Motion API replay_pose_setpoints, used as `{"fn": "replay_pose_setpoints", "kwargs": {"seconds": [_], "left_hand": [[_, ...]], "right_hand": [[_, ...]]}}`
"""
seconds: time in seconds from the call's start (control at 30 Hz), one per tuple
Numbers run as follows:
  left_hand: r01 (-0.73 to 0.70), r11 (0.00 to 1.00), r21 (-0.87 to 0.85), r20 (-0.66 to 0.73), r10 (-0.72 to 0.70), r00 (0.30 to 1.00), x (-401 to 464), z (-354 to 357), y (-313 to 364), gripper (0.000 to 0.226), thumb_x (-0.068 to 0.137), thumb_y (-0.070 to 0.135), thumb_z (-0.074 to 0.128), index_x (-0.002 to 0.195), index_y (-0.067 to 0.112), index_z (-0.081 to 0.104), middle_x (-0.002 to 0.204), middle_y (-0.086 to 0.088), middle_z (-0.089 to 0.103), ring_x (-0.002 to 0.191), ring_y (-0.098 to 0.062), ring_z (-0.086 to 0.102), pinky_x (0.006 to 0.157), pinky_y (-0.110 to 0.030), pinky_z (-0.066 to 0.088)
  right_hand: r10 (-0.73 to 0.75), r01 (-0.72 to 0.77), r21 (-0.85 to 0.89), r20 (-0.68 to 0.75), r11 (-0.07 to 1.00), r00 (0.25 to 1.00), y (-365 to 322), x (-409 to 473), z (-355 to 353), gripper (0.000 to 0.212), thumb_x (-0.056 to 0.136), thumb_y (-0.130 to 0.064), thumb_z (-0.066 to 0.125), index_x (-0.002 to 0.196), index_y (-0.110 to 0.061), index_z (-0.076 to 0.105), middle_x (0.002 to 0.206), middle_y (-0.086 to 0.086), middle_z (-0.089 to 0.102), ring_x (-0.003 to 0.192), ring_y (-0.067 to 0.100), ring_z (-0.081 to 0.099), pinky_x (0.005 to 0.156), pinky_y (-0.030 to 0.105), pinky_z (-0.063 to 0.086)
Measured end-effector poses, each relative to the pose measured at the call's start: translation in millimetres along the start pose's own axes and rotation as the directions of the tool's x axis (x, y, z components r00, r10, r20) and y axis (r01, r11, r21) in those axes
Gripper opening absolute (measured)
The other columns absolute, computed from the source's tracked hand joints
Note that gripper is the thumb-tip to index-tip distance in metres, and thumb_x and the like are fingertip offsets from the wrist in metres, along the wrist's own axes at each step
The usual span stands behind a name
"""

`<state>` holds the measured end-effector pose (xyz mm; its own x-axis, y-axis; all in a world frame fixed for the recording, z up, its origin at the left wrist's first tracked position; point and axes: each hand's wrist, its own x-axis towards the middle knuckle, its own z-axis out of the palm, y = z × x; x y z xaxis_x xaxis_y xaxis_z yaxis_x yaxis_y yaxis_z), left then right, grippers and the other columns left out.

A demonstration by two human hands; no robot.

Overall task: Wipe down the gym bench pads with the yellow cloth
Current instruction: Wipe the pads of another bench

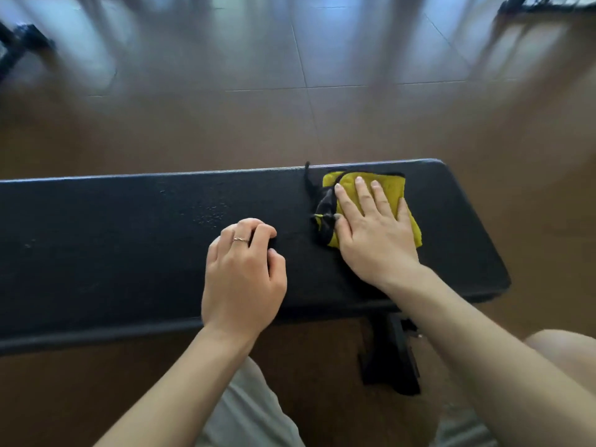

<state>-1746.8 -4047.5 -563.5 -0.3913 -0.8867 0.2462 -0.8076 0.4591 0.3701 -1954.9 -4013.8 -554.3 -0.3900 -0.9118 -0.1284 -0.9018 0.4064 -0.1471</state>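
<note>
The brown tiled floor [290,124] fills the upper part of the view and is blurred, with pale light reflections on it. Across the middle lies the black padded worktop [129,237] of the gym bench, running from the left edge to its rounded end on the right; small pale specks show on its surface near the middle. Under its right part stands a black bench foot [392,359] on the floor. The person's two bare forearms come in from below. The right hand [371,230] lies flat with straight fingers on the yellow cloth [392,188], pressing it on the worktop near the right end. The cloth is folded, with a black edge, and a black strap [309,180] lies beside it on its left. The left hand [245,272] rests on the worktop near the middle, its fingers curled and holding nothing, well left of the cloth. A thin ring [241,239] sits on one of its fingers.
</note>
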Motion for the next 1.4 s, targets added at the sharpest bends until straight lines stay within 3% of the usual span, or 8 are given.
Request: {"fn": "replay_pose_setpoints", "kwargs": {"seconds": [0.2,0.33,0.5,0.63,0.9,1.07,1.2,1.4], "left_hand": [[-0.049,0.998,-0.033,0.002,0.049,0.999,2,0,-4,0.03,0.094,0.021,0.041,0.117,0.018,0.062,0.122,0.001,0.06,0.118,-0.023,0.054,0.106,-0.043,0.04],[-0.054,0.998,-0.038,0.009,0.054,0.998,1,1,-6,0.03,0.096,0.017,0.043,0.12,0.016,0.061,0.126,-0.002,0.06,0.12,-0.025,0.053,0.108,-0.046,0.042],[-0.035,0.999,-0.037,0.004,0.035,0.999,2,3,-9,0.025,0.1,0.013,0.049,0.121,0.018,0.062,0.126,0.0,0.061,0.121,-0.024,0.054,0.109,-0.043,0.041],[-0.027,0.999,-0.035,-0.005,0.027,1.0,3,3,-7,0.024,0.1,0.013,0.048,0.119,0.018,0.063,0.124,0.0,0.061,0.12,-0.024,0.054,0.107,-0.043,0.041],[-0.041,0.994,-0.104,-0.006,0.041,0.999,2,-1,-13,0.025,0.101,0.011,0.045,0.117,0.013,0.064,0.123,-0.004,0.064,0.119,-0.026,0.055,0.104,-0.046,0.044],[-0.055,0.993,-0.105,0.005,0.056,0.998,0,-2,-14,0.025,0.102,0.012,0.046,0.118,0.012,0.065,0.125,-0.004,0.064,0.121,-0.025,0.055,0.108,-0.047,0.044],[-0.055,0.993,-0.107,0.002,0.056,0.998,1,-2,-14,0.025,0.102,0.01,0.046,0.118,0.011,0.066,0.125,-0.005,0.064,0.121,-0.026,0.055,0.107,-0.046,0.044],[-0.038,0.991,-0.126,-0.006,0.037,0.999,2,-3,-16,0.026,0.099,0.008,0.046,0.116,0.01,0.066,0.123,-0.006,0.065,0.117,-0.027,0.056,0.102,-0.045,0.046]], "right_hand": [[-0.072,0.072,0.037,0.001,0.997,0.997,-43,-110,19,0.06,0.103,-0.056,-0.001,0.161,-0.043,0.004,0.171,-0.005,-0.001,0.158,0.021,-0.008,0.125,0.058,0.002],[-0.119,0.119,0.035,0.005,0.992,0.993,-36,-84,16,0.058,0.102,-0.055,0.001,0.16,-0.048,0.004,0.171,-0.008,0.001,0.158,0.018,-0.006,0.125,0.057,0.001],[0.049,-0.05,0.029,0.029,0.998,0.998,-25,4,4,0.055,0.106,-0.051,0.011,0.16,-0.048,0.004,0.172,-0.007,-0.001,0.158,0.016,-0.006,0.125,0.057,-0.003],[0.044,-0.043,0.027,-0.032,0.999,0.999,-41,-37,15,0.057,0.105,-0.05,0.01,0.162,-0.042,0.004,0.172,-0.004,-0.001,0.158,0.02,-0.006,0.125,0.057,-0.002],[0.027,-0.016,0.072,-0.162,0.997,0.986,-67,-95,34,0.056,0.105,-0.049,0.018,0.158,-0.04,0.03,0.168,-0.001,0.026,0.157,0.022,0.017,0.124,0.057,0.013],[0.324,-0.319,0.059,-0.123,0.946,0.938,30,-82,14,0.063,0.1,-0.055,0.001,0.161,-0.043,0.016,0.171,-0.007,0.01,0.158,0.015,0.004,0.127,0.047,0.005],[0.448,-0.44,0.085,-0.178,0.894,0.876,13,-82,19,0.058,0.106,-0.049,0.008,0.162,-0.038,0.015,0.171,-0.002,0.01,0.158,0.02,0.003,0.126,0.053,0.002],[0.177,-0.152,0.11,-0.277,0.982,0.944,-114,-110,53,0.054,0.105,-0.043,0.026,0.156,-0.032,0.038,0.165,0.004,0.033,0.155,0.026,0.022,0.123,0.061,0.016]]}}
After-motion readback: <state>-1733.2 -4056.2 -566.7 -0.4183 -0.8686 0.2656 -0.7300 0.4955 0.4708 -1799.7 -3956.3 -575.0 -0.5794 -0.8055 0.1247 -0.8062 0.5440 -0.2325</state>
